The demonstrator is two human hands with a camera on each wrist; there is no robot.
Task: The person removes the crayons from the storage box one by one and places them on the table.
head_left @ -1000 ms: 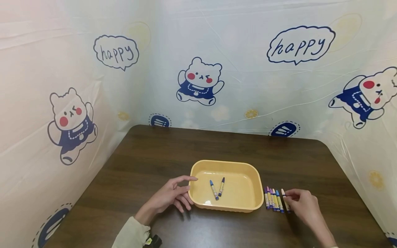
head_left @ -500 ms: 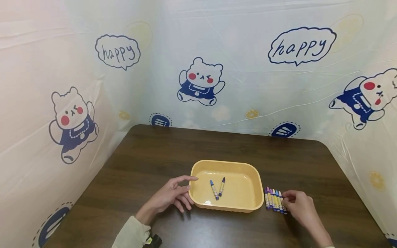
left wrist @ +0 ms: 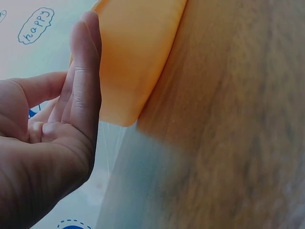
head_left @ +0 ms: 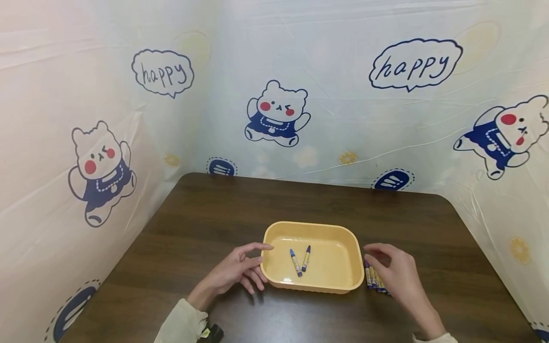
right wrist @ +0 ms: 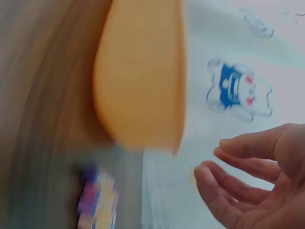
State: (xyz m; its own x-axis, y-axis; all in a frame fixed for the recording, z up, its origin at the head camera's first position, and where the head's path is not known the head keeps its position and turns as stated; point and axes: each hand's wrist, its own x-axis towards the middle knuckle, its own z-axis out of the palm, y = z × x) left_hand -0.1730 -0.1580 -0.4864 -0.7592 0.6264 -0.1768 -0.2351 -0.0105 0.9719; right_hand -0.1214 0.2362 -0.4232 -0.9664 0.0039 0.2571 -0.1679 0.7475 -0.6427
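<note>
A yellow plastic bin sits on the table, with a blue crayon and a dark purple crayon lying in it. At its left side is my left hand, index finger reaching over the rim and thumb by the wall. In the left wrist view, this hand's fairly straight fingers lie against the bin. My right hand is just above a row of several crayons beside the bin's right wall, partly hiding them. A gap shows between its thumb and fingers in the right wrist view, with nothing held.
The dark wooden table has rounded far corners. A pale curtain printed with bears and the word happy stands behind it and at both sides.
My right hand first pinched a pale crayon at the row's right end and brought it against the others. It has since let go and moved left over the row. My left hand stays put.
</note>
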